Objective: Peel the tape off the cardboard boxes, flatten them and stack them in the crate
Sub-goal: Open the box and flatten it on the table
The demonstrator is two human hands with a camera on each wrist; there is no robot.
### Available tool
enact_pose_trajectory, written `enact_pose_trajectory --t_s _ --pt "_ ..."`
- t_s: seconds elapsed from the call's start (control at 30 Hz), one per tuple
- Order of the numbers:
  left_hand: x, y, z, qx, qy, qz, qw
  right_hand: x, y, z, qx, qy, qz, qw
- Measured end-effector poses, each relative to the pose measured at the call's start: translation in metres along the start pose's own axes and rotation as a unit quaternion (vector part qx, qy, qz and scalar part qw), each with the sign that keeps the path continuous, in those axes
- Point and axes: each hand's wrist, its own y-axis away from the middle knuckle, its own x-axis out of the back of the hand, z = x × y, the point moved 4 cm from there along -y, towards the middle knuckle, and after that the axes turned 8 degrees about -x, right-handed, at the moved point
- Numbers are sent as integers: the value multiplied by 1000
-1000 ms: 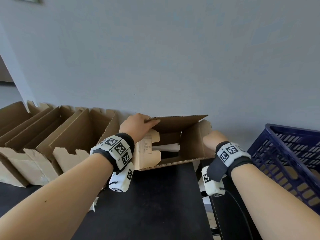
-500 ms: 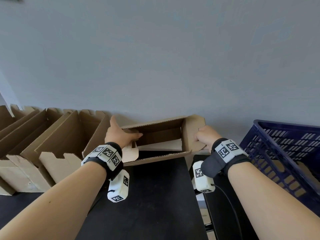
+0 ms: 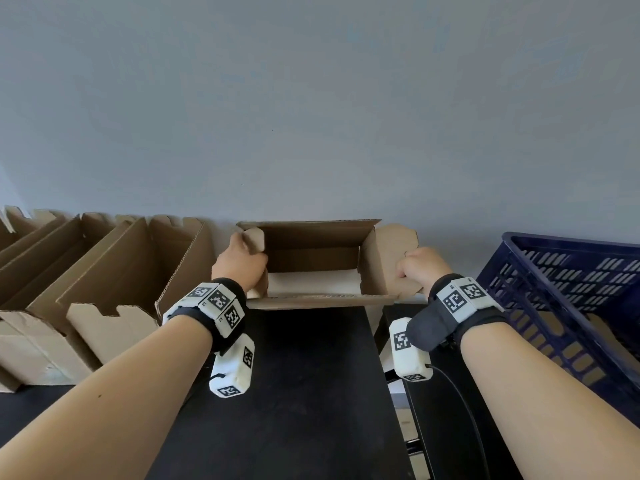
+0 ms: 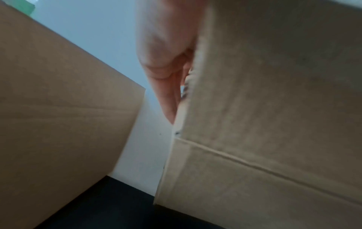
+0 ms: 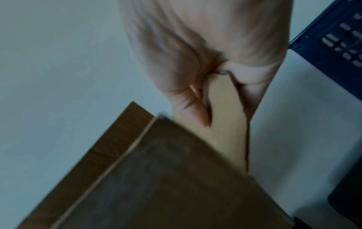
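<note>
Cardboard box between both hands

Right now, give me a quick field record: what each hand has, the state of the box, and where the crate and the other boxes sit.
left hand: grips left end flap of the open brown cardboard box
right hand: pinches its right end flap
box state: open, not flattened
dark blue plastic crate: right of box
row of open cardboard boxes: left, on black table
</note>
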Motion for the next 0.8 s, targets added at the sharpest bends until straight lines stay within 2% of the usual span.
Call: enact_pose_trajectory --t_s 0.1,0.17,0.27,0.4,0.53,0.6,0.7,0.73,0.8 --pt "-3 -1 2 7 148 -12 989 11 -2 6 25 69 76 994" --pt "-5 -1 1 21 223 -31 974 11 0 10 36 105 87 990" --pt "-7 2 -3 39 271 -90 958 7 -2 12 47 121 97 987" --pt "-2 8 -11 69 252 -187 947 4 -4 16 62 115 113 985" --pt "2 16 -12 90 226 -320 916 9 -3 18 69 109 138 982" --pt "6 17 -9 106 229 -309 917 9 -3 17 78 110 139 981" --pt "11 11 -14 137 186 -203 951 7 1 14 91 122 139 979" --pt "11 9 -19 139 155 -192 959 7 3 14 95 130 139 977" --pt "8 7 -29 154 123 -209 958 7 5 16 99 139 136 976"
